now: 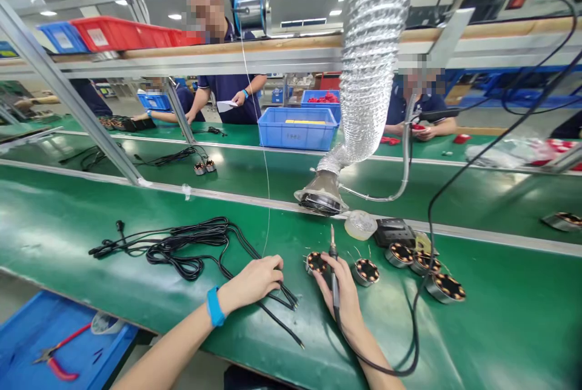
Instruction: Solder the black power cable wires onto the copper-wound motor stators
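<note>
My right hand (pixel 343 296) is closed around a soldering iron (pixel 333 262) whose tip points up and away from me. Just left of that hand lies a round motor stator with copper windings (pixel 316 262), and another stator (pixel 366 271) lies to its right. My left hand (pixel 254 281), with a blue wristband, is curled and pinches a thin solder wire (pixel 265 196) that runs up to a spool overhead. This hand rests on the ends of black cables (pixel 191 247) spread over the green table (pixel 500 317).
Three more stators (pixel 422 268) sit to the right, near a small black box (pixel 393 231). A silver fume duct (pixel 364 74) hangs down to a nozzle (pixel 322 196). Blue bin (pixel 297 128) and other workers across the conveyor. Red-handled pliers (pixel 57 356) lie in a blue tray at lower left.
</note>
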The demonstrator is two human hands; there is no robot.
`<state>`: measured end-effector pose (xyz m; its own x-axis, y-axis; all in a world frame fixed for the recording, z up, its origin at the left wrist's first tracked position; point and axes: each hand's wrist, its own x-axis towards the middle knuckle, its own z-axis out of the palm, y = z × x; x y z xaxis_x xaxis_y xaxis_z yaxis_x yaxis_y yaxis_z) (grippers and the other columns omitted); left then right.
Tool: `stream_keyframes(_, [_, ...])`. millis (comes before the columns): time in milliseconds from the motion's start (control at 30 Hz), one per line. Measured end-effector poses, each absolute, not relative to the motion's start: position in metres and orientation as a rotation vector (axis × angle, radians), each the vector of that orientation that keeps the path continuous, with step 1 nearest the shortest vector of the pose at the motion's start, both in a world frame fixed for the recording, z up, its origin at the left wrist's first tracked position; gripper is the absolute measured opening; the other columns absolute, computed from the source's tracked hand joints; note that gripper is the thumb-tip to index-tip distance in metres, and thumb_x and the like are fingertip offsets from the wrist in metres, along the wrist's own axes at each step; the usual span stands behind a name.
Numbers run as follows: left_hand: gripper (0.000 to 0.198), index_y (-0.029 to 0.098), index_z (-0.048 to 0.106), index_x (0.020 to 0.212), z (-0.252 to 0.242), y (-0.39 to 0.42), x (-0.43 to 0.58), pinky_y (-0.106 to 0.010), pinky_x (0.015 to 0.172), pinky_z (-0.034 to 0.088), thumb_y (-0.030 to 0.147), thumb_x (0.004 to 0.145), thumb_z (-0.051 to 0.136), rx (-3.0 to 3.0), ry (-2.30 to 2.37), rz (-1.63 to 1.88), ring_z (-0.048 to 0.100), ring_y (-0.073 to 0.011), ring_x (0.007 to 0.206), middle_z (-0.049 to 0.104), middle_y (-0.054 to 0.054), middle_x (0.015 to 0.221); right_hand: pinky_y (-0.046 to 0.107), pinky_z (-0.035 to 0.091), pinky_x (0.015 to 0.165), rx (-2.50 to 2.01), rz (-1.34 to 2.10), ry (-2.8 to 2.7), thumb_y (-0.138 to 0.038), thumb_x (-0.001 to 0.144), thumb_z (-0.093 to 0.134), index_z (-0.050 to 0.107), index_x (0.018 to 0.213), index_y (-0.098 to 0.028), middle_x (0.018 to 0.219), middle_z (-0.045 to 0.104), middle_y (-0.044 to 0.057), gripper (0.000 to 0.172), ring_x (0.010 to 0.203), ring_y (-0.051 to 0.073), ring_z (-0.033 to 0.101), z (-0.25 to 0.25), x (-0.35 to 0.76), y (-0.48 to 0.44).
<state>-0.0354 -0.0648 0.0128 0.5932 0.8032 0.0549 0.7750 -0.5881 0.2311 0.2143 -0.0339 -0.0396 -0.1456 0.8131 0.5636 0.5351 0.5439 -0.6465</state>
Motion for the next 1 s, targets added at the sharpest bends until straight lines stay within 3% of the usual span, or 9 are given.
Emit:
stream_keyframes(133, [0.017, 0.02, 0.063, 0.093, 0.015, -0.046, -0.034, -0.026, 0.075, 0.044, 0.029, 0.099, 0.051, 2.617, 1.221, 0.32, 0.06, -0.0179, 0.087, 0.064, -0.003, 0.092, 0.04, 0.053, 0.09, -1.108, 0.351, -1.823, -0.035, 0.094, 0.059, 0.054, 0.123, -0.023, 0.115, 0.057, 0.01, 0.031, 0.104, 0.024, 0.062, -0.038, 0.216, -0.032])
stream_keyframes(267, [0.013, 0.02, 0.065, 0.094, 0.034, -0.03, -0.032, -0.024, 0.074, 0.043, 0.029, 0.096, 0.056, 2.452, 1.179, 0.543, 0.061, -0.0156, 0.083, 0.066, -0.002, 0.09, 0.04, 0.053, 0.091, -1.077, 0.423, -1.875, -0.034, 0.095, 0.057, 0.053, 0.123, -0.024, 0.114, 0.057, 0.01, 0.03, 0.104, 0.024, 0.062, -0.03, 0.215, -0.026])
stream_keyframes(433, [0.018, 0.018, 0.066, 0.075, 0.046, -0.016, -0.028, -0.023, 0.065, 0.039, 0.033, 0.086, 0.069, 2.326, 1.1, 0.597, 0.057, -0.0123, 0.068, 0.065, 0.0, 0.076, 0.04, 0.052, 0.094, -1.05, 0.565, -1.954, -0.029, 0.096, 0.053, 0.054, 0.123, -0.024, 0.116, 0.057, 0.01, 0.028, 0.106, 0.023, 0.061, -0.022, 0.207, -0.017])
stream_keyframes(567, [0.03, 0.017, 0.062, 0.067, 0.046, -0.016, -0.024, -0.023, 0.069, 0.041, 0.039, 0.086, 0.068, 2.224, 1.074, 0.723, 0.057, -0.0126, 0.07, 0.064, -0.001, 0.078, 0.039, 0.052, 0.095, -1.049, 0.577, -1.927, -0.026, 0.093, 0.057, 0.055, 0.123, -0.023, 0.114, 0.058, 0.009, 0.03, 0.105, 0.022, 0.062, -0.019, 0.203, -0.021])
stream_keyframes(667, [0.026, 0.016, 0.066, 0.074, 0.046, -0.018, -0.022, -0.023, 0.064, 0.04, 0.038, 0.088, 0.061, 2.069, 1.121, 0.772, 0.053, -0.012, 0.066, 0.062, 0.0, 0.072, 0.039, 0.051, 0.096, -1.022, 0.558, -1.839, -0.022, 0.092, 0.058, 0.055, 0.125, -0.023, 0.116, 0.057, 0.009, 0.033, 0.107, 0.022, 0.061, -0.013, 0.198, -0.031])
stream_keyframes(767, [0.027, 0.015, 0.072, 0.094, 0.044, -0.016, -0.02, -0.022, 0.056, 0.036, 0.038, 0.088, 0.059, 1.949, 1.152, 0.754, 0.048, -0.0108, 0.058, 0.061, 0.001, 0.066, 0.037, 0.051, 0.096, -1.005, 0.543, -1.721, -0.021, 0.092, 0.057, 0.055, 0.123, -0.024, 0.114, 0.057, 0.008, 0.032, 0.106, 0.02, 0.061, -0.004, 0.19, -0.039])
stream_keyframes(867, [0.031, 0.015, 0.074, 0.103, 0.042, -0.013, -0.017, -0.023, 0.058, 0.041, 0.037, 0.088, 0.058, 1.893, 1.111, 0.76, 0.053, -0.0121, 0.061, 0.069, -0.003, 0.076, 0.034, 0.053, 0.092, -0.951, 0.561, -1.634, -0.019, 0.092, 0.056, 0.055, 0.121, -0.024, 0.108, 0.056, 0.006, 0.03, 0.099, 0.018, 0.063, 0.005, 0.182, -0.041])
stream_keyframes(1000, [0.03, 0.015, 0.075, 0.1, 0.041, -0.01, -0.013, -0.024, 0.066, 0.048, 0.035, 0.087, 0.057, 1.864, 1.083, 0.796, 0.06, -0.0157, 0.071, 0.074, -0.007, 0.091, 0.032, 0.055, 0.083, -0.915, 0.579, -1.543, -0.018, 0.093, 0.055, 0.055, 0.118, -0.025, 0.102, 0.055, 0.004, 0.026, 0.088, 0.016, 0.063, 0.01, 0.173, -0.039])
